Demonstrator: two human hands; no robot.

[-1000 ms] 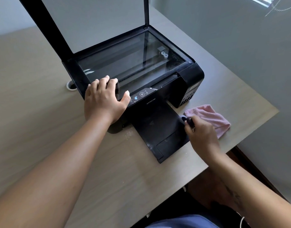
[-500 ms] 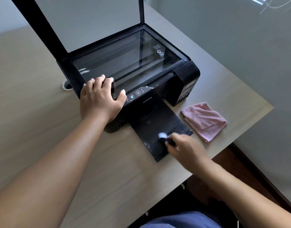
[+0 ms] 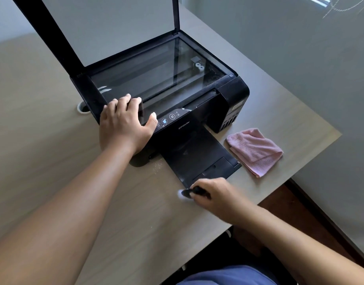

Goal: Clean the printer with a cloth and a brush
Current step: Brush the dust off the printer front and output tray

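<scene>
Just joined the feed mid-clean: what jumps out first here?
A black printer sits mid-table with its scanner lid raised, the left hand pressed flat on its front-left corner. The right hand holds a brush just off the output tray's front edge. A folded pink cloth lies right of the tray.

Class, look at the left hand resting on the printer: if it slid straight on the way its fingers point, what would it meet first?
The left hand points across the scanner glass; beyond that, probably the raised lid, though depth is unclear.
</scene>
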